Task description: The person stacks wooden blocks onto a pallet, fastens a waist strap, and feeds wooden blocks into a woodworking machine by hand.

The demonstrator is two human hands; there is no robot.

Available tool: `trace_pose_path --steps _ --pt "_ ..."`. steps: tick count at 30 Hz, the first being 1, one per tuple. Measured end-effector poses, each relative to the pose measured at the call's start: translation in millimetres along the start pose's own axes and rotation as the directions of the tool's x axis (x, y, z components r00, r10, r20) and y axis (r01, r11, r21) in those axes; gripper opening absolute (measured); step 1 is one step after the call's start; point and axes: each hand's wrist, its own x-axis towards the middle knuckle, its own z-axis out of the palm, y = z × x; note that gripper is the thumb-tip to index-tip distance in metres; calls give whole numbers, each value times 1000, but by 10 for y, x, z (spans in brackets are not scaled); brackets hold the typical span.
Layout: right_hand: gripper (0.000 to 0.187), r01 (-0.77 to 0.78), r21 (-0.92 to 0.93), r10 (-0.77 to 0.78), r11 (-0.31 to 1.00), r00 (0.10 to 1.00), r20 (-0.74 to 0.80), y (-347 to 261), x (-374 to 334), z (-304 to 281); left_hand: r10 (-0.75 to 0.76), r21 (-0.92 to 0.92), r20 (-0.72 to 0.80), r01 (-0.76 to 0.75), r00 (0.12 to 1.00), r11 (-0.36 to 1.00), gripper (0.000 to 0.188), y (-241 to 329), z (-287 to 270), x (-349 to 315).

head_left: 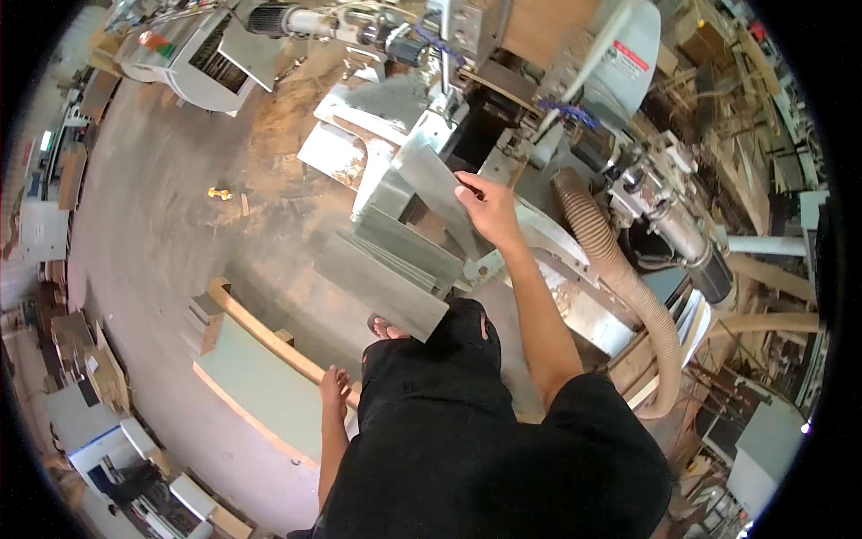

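The right hand [489, 208] is stretched out in front of the person, fingers closed along the top edge of a thin grey panel [440, 184] — it stands tilted against the pale metal body of the woodworking machine [467, 108]. Just below it, a stack of similar grey panels [395, 269] leans at a slant, the lowest one reaching down to the person's knee, where a sandalled foot [384, 328] peeks out beneath the panel's corner.

The left hand [336, 386] hangs low by the person's side, fingers loosely spread and holding nothing; it hovers over the edge of a low platform with a pale green top and a wooden rim [260, 377] — whether it touches that rim I cannot tell.

To the right, a ribbed tan dust hose [620, 278] curves down from the machine. Sawdust lies over the concrete floor [153, 234] around the machine's base.
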Motion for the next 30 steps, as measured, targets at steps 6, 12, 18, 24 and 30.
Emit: trace_pose_path --steps 6,12,18,24,30 --pt "25 -5 44 7 999 998 -59 -78 -151 52 11 175 -55 -1 998 985 35 226 -153 -229" --pt "16 -26 12 25 1000 994 111 -148 -190 388 -22 211 -42 31 999 977 38 182 -114 -248" --pt "15 103 -198 -61 975 976 207 -78 -244 746 -60 136 19 57 998 989 37 98 -13 -151" --pt "22 110 -197 -71 974 979 193 -131 -298 666 -2 -29 60 4 998 1000 33 298 0 102" --pt "29 -83 -176 88 981 996 19 -182 -409 332 187 -176 186 -155 964 972 53 1084 265 334"
